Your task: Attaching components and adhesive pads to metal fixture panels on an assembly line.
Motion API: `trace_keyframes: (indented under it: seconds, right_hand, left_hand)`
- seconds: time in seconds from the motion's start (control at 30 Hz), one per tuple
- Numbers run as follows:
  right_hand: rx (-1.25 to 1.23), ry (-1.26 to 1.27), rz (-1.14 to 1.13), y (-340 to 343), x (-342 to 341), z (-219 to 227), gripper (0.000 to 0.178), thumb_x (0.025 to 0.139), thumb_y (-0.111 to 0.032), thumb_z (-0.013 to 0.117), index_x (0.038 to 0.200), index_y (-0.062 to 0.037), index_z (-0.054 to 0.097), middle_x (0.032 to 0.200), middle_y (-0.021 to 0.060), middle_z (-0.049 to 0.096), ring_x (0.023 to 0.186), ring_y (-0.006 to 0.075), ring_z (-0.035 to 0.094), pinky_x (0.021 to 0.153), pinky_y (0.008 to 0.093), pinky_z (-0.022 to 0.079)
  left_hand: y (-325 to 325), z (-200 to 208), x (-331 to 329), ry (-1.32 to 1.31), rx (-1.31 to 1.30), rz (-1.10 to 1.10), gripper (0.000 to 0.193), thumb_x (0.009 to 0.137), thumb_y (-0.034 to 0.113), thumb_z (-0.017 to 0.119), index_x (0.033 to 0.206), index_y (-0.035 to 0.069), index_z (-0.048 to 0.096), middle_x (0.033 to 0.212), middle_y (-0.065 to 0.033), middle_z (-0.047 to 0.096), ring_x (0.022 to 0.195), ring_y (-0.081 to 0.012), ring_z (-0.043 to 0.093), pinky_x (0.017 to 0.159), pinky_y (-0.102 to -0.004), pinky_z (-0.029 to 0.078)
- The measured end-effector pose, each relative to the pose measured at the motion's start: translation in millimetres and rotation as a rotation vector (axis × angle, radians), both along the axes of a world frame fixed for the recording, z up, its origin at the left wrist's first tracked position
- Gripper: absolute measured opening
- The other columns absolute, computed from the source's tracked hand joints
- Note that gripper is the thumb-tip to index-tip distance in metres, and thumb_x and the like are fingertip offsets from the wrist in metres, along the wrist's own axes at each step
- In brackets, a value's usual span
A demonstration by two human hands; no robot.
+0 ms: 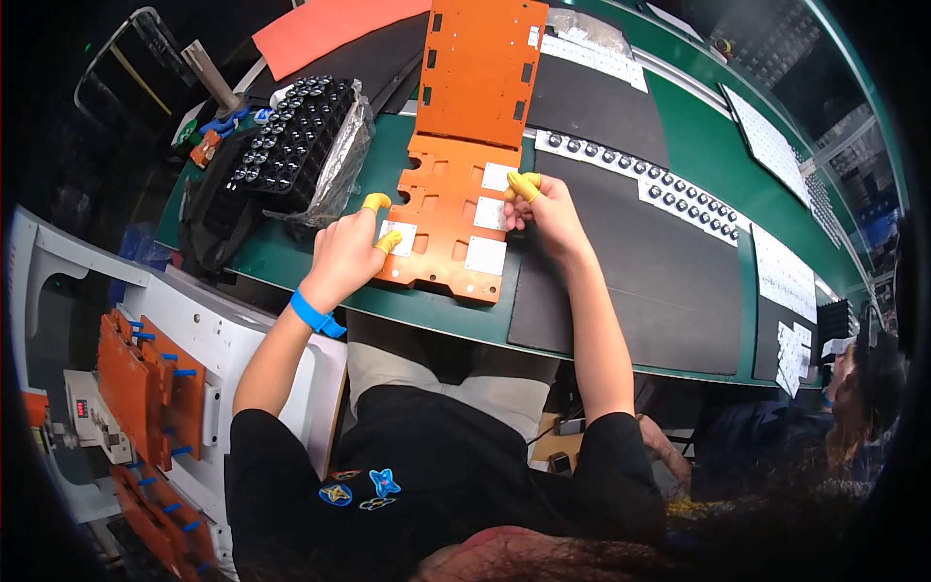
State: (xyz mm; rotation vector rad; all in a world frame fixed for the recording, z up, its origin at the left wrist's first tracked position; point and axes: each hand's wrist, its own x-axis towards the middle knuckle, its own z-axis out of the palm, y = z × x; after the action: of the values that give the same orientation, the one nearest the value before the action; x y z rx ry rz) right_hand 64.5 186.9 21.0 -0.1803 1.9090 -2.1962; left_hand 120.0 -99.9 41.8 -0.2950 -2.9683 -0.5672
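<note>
An orange hinged fixture (445, 209) lies open on the table in front of me, its lid (477, 73) folded back on the far side. White square plates sit in its base: one at the left (403, 233) and several down the right side, including the nearest one (486, 255). My left hand (341, 250) is at the fixture's left edge, yellow-covered thumb and forefinger apart, the thumb over the left plate. At the right edge, my right hand (549, 215) has its yellow-covered fingertips pinched together beside the upper right plates. Whatever they pinch is hidden.
Left of the fixture stands a black tray of shiny round parts (296, 136) with clear plastic wrap. Black mats (630, 281) cover the right side of the green table, with white strips of round black parts (601, 155). A white machine with orange fixtures (145, 388) stands lower left. Another person (776, 436) sits at right.
</note>
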Motion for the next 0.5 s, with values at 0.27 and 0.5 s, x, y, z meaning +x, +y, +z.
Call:
trace_keyframes:
  seconds: [0.27,0.5]
  right_hand:
    - [-0.012,-0.007,-0.021,1.0,-3.3,-2.8,0.030,0.099,-0.026,0.057,0.085,0.0006,0.061,0.069,0.0055,0.062,0.057,0.0110,0.058,0.053,0.0231,0.043]
    - [-0.074,0.012,-0.118,2.7,-5.1,-10.1,0.028,0.099,-0.023,0.057,0.082,-0.0019,0.061,0.066,0.0039,0.061,0.053,0.0095,0.056,0.049,0.0224,0.042]
  left_hand:
    - [26.6,20.3,-54.8,0.162,0.086,-0.109,0.022,0.094,0.022,0.057,0.107,0.004,0.061,0.074,-0.0184,0.064,0.072,-0.0396,0.062,0.061,-0.0486,0.046]
    - [68.8,15.3,-113.6,0.020,0.106,-0.489,0.025,0.094,0.029,0.059,0.100,0.004,0.061,0.085,-0.0175,0.067,0.083,-0.0362,0.065,0.070,-0.0445,0.050]
